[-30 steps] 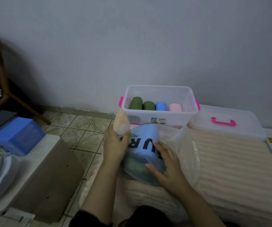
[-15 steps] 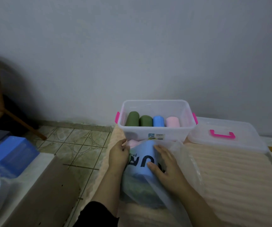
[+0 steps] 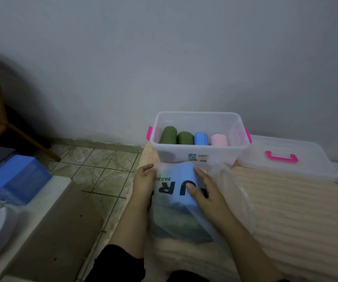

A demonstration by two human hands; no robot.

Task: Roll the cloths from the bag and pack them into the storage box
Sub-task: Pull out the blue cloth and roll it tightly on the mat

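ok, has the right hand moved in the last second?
Yes. The right hand has slid forward over the bag toward the storage box; its fingertips now lie close to the box's front wall.

The box [image 3: 199, 153] stands open on top — four rolls [image 3: 192, 137] fill its front, bare room behind them.

Bag [image 3: 176, 200] lies before the storage box [image 3: 199, 151] (lid [image 3: 290, 159] to its right).
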